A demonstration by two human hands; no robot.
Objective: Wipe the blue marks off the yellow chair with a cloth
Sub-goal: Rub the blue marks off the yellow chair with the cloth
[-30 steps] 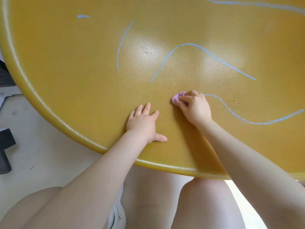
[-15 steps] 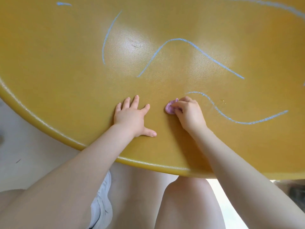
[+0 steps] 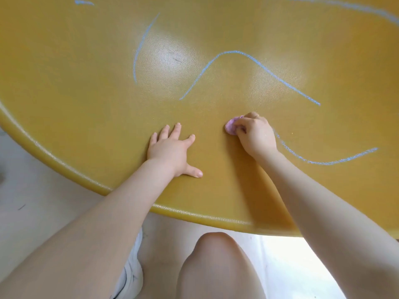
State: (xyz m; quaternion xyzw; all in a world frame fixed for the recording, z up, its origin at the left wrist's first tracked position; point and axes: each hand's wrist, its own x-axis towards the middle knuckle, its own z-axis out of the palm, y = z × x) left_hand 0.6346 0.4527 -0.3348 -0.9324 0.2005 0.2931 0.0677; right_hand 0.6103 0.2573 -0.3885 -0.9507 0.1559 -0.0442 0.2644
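Observation:
The yellow chair seat (image 3: 86, 108) fills the upper view, its rounded front rim curving across the middle. Several blue chalk-like marks cross it: a wavy line (image 3: 330, 161) right of my right hand, a long peaked line (image 3: 259, 65) above it, a curved stroke (image 3: 140, 48) further left, and a short dash (image 3: 83, 2) at the top. My right hand (image 3: 255, 137) presses a small crumpled pink cloth (image 3: 232, 126) onto the seat at the wavy line's left end. My left hand (image 3: 172, 152) lies flat on the seat, fingers spread, holding nothing.
Another blue line (image 3: 356, 7) runs along the top right edge. Below the rim are my bare knees (image 3: 216, 255) and a pale floor (image 3: 32, 190). A white garment edge (image 3: 131, 275) shows by my left thigh.
My right hand with the cloth has rubbed over the left end of the wavy line, which now starts further right. The view has shifted slightly; my left hand stays planted.

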